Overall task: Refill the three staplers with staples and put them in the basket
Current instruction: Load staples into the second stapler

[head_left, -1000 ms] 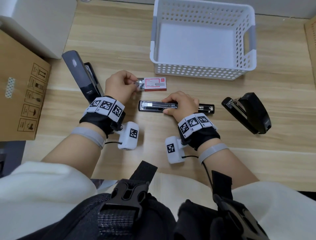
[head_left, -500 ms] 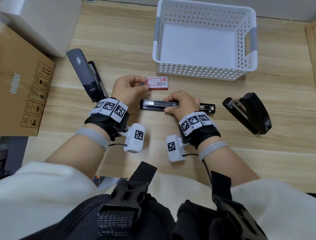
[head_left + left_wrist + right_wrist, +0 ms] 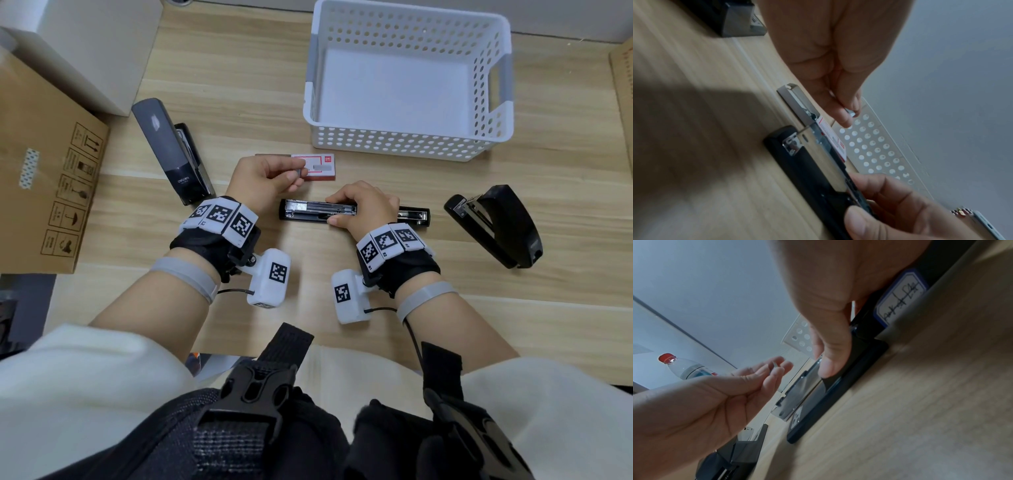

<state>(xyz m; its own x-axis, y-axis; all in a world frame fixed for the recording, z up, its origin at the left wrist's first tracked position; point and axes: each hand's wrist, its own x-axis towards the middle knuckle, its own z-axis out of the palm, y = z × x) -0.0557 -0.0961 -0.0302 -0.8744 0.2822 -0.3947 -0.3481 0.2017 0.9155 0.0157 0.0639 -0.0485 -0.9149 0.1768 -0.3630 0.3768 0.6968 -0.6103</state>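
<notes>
A slim black stapler (image 3: 308,214) lies opened flat at mid-table, its metal magazine facing up. My right hand (image 3: 334,212) grips it in the middle, thumb on the near side and fingers on the far side (image 3: 828,363). My left hand (image 3: 295,175) pinches a short strip of staples (image 3: 300,172) just above the stapler's left half, beside the red-and-white staple box (image 3: 320,167). In the left wrist view the strip (image 3: 851,112) shows between thumb and forefinger. A grey stapler (image 3: 171,154) lies at the left and a black stapler (image 3: 496,226) at the right. Behind them stands the white basket (image 3: 407,145), with nothing in it.
A brown carton (image 3: 44,178) and a white box (image 3: 85,44) fill the left side of the wooden table. The staple box's inner tray (image 3: 795,100) is slid out to the left. A water bottle (image 3: 684,368) shows far off in the right wrist view.
My left hand has let go of the staple box and come away with a staple strip pinched in its fingers. The right hand has kept its hold on the open stapler.
</notes>
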